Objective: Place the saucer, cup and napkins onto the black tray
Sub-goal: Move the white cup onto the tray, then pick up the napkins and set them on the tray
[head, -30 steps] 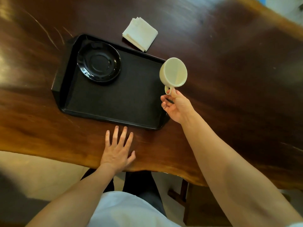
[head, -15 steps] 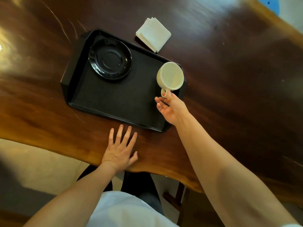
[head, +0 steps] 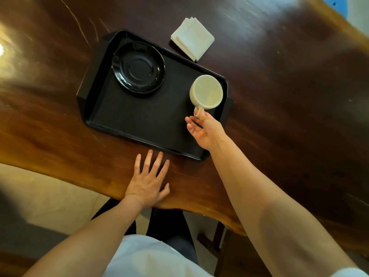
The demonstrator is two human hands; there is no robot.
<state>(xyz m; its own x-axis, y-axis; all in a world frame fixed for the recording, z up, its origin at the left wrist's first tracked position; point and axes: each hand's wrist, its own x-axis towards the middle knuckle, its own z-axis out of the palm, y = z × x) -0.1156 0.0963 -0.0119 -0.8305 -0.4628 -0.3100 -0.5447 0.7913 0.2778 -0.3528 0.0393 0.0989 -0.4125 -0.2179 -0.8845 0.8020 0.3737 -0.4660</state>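
A black tray (head: 143,120) lies on the dark wooden table. On its far left part rests a black saucer (head: 138,66). A cream cup (head: 206,91) is over the tray's right end, its mouth facing up toward me; whether it touches the tray floor I cannot tell. My right hand (head: 203,128) pinches the cup's handle with thumb and forefinger, the other fingers spread. A stack of white napkins (head: 192,39) sits on the table just beyond the tray's far edge. My left hand (head: 148,180) rests flat on the table in front of the tray, fingers apart.
The wooden table (head: 289,96) stretches far to the right of the tray. Its wavy front edge (head: 79,182) runs just below my left hand, with pale floor beyond. A wooden seat frame (head: 215,238) shows under the table.
My right hand has carried the cup leftward from the tray's right rim to a spot over the tray's right end. My left hand has stayed flat on the table.
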